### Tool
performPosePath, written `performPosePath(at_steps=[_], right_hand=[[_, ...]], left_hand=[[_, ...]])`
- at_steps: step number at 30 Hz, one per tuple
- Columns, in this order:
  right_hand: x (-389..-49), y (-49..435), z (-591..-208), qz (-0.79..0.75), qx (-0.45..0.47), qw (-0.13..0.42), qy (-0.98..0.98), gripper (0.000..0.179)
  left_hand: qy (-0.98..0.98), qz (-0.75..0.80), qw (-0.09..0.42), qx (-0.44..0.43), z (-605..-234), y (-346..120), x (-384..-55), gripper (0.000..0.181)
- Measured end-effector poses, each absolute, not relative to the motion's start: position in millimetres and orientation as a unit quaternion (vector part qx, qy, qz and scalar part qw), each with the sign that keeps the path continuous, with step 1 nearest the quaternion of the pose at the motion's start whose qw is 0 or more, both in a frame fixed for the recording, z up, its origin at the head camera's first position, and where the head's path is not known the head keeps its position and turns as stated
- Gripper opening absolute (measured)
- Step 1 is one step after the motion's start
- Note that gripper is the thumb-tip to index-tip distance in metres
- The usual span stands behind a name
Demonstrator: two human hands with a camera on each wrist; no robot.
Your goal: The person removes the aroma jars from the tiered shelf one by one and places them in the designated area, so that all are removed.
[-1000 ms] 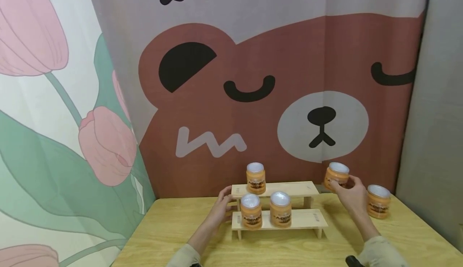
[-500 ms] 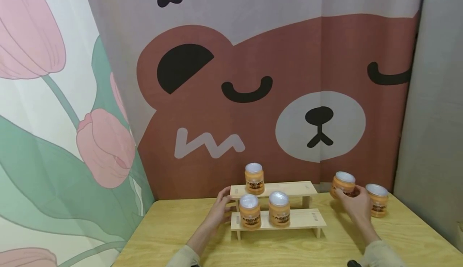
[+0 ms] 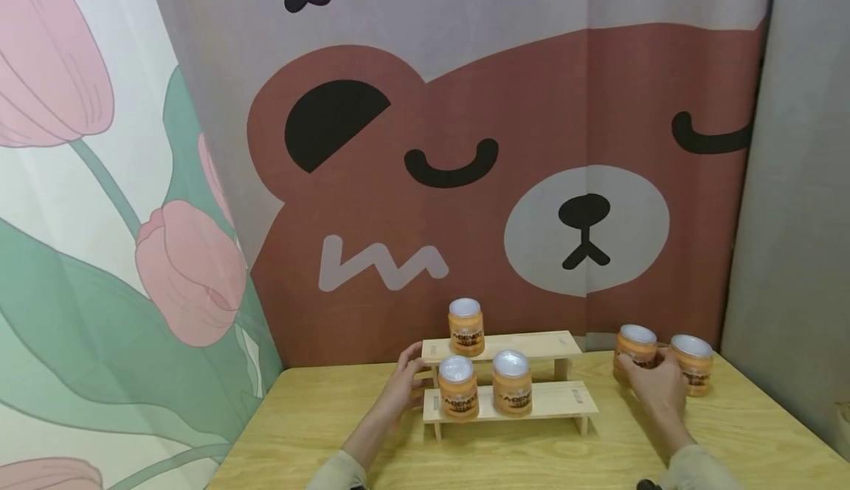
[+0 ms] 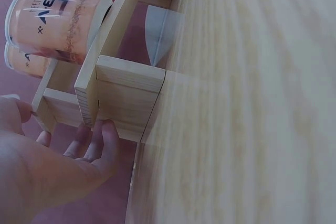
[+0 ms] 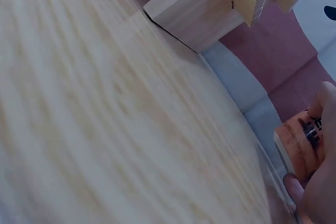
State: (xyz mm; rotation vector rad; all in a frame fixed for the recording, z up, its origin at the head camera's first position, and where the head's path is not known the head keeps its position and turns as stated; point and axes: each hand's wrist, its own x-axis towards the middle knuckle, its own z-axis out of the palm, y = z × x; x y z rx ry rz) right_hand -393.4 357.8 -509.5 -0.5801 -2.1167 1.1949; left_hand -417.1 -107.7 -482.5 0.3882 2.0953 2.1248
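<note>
My right hand (image 3: 657,385) grips an orange jar (image 3: 631,350) with a silvery lid and dark lettering. In the right wrist view the base of this jar (image 5: 300,148) is close over the table's far edge, thumb and fingers around its side. At the left end of a two-tier wooden display stand (image 3: 551,399), my left hand (image 3: 401,381) holds the upper plank. In the left wrist view my left thumb lies at that plank's end, and the other fingers (image 4: 109,135) curl by the lower leg. One jar (image 3: 467,331) stands on the upper tier; two jars (image 3: 459,394) stand on the lower.
Another orange jar (image 3: 693,364) stands on the table just right of my right hand. The wooden table (image 3: 531,460) ends at a hanging curtain with a brown bear (image 3: 372,209). A grey curtain (image 3: 797,217) hangs along the right side.
My right hand has moved right and down with its jar, away from the stand and close beside the jar on the right. The left hand stays at the stand.
</note>
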Motion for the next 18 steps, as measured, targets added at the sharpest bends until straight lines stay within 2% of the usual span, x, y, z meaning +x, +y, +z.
performPosePath(at_steps=[4,18], right_hand=[[-389.0,356.7,-510.0,0.452,-0.234,0.300,-0.807,0.062],[-387.9,353.3,-512.9,0.430,-0.242,0.287,-0.821,0.077]], left_hand=[[0.692,0.707,0.067,0.127,-480.8,-106.9,-414.4,0.055],[0.697,0.703,0.067,0.127,-479.7,-107.0,-413.7,0.055]])
